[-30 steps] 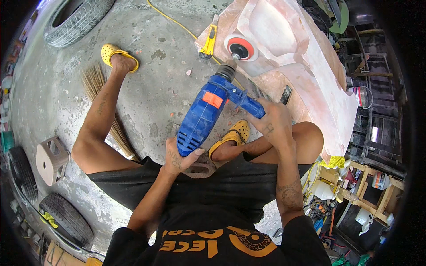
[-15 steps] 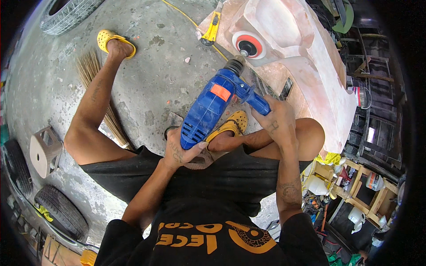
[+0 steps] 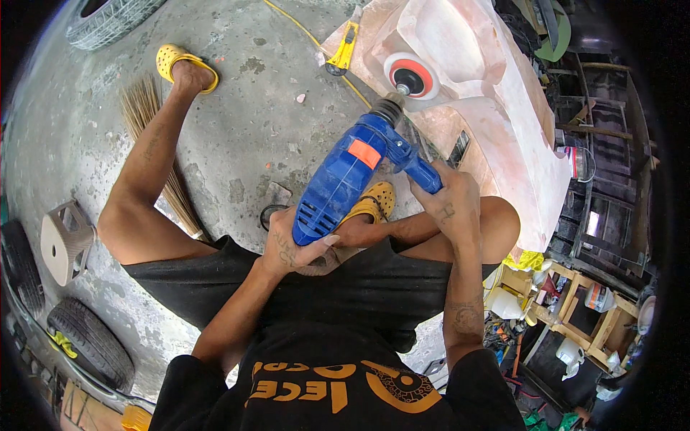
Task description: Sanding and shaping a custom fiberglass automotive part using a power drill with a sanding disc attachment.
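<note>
While we look down on the concrete floor, both hands hold a blue plastic power drill that slants across the middle of the frame, a round white-and-red pad with a black hub at its nose. The left hand wraps the drill's rear, its fingers mostly hidden beneath, so we cannot tell whether they press anything. The right hand, right of centre, has its fingers curled around the blue side handle. At the upper right of the frame, the pad faces the hollow of a large pinkish-white moulded panel; we cannot tell whether it touches or spins.

We judge that a tilted pad could dig its edge into the panel's curve and gouge it, or kick the drill sideways if either grip were loose. Near the top of the frame, a thin yellow cord passes close by; a pad swinging left might snag it. Were the drill dropped, the yellow perforated clog below would take the blow.
</note>
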The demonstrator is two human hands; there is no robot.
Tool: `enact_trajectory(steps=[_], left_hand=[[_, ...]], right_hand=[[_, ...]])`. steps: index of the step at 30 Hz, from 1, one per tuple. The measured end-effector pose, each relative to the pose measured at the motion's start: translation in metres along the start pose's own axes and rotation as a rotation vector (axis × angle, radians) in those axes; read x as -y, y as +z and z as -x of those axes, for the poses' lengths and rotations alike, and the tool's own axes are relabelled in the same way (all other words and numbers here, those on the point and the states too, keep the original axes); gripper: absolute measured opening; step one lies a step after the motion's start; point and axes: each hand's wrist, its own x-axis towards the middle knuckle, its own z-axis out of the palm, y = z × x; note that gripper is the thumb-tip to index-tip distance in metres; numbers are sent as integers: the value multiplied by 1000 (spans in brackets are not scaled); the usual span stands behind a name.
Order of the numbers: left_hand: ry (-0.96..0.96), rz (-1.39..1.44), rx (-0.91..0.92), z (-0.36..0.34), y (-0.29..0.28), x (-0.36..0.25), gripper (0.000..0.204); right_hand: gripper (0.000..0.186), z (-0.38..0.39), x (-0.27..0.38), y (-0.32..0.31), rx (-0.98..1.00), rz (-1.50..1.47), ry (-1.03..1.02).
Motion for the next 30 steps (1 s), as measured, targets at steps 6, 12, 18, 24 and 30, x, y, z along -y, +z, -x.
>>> enact_trajectory(steps=[6, 12, 18, 24, 30], left_hand=[[-6, 8, 12, 0, 4, -3, 41], [-21, 19, 28, 4, 10, 5, 41], [19, 1, 44, 6, 15, 1, 42], [33, -29, 66, 8, 20, -5, 44], [9, -21, 68, 11, 26, -9, 47]], right_hand=[[26, 3, -5, 4, -32, 29, -12], [27, 4, -8, 7, -22, -2, -10], [27, 10, -15, 4, -31, 17, 4], [26, 16, -21, 0, -40, 25, 8], [25, 21, -26, -3, -48, -11, -3]])
